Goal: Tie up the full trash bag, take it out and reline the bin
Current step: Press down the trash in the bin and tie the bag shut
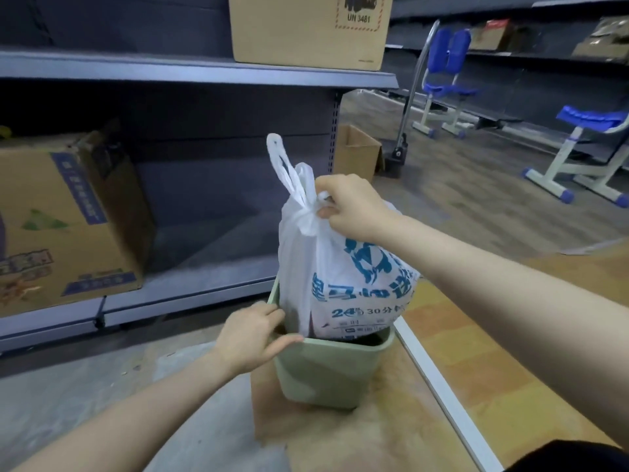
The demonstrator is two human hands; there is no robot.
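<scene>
While two hands [350, 207] work, one tied bag [343, 277] leaves one bin [326, 373].

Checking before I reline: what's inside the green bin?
The tied white trash bag, its lower end inside the green bin, right hand gripping its knot. The bottom is hidden.

1 bag [340, 267], 1 bin [323, 373], 3 boxes [309, 28] [64, 226] [357, 155], 2 chairs [446, 73] [585, 141].
</scene>
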